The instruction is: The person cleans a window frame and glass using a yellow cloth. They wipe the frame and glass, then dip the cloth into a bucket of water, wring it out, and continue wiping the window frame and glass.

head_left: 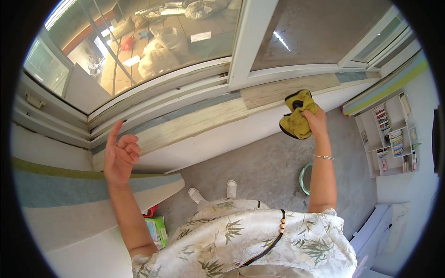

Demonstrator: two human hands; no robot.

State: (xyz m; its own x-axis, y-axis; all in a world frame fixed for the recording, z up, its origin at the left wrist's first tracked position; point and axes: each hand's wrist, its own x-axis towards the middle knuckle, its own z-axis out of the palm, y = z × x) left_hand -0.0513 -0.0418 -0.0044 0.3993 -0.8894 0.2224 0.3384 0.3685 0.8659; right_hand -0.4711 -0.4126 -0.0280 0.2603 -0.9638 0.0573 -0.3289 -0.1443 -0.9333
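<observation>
My right hand grips a crumpled yellow cloth with dark edging, holding it up in front of the window ledge. My left hand is raised by the lower left corner of the window frame. Its index finger points up and the other fingers are loosely bent, with nothing held. A small dark speck shows at the index fingertip; whether the finger touches the frame I cannot tell.
Behind the glass pane lie pale sacks. A round green-rimmed bin stands on the grey floor. A white wall shelf with books hangs at right. Beside my left forearm are a striped wall and a green item.
</observation>
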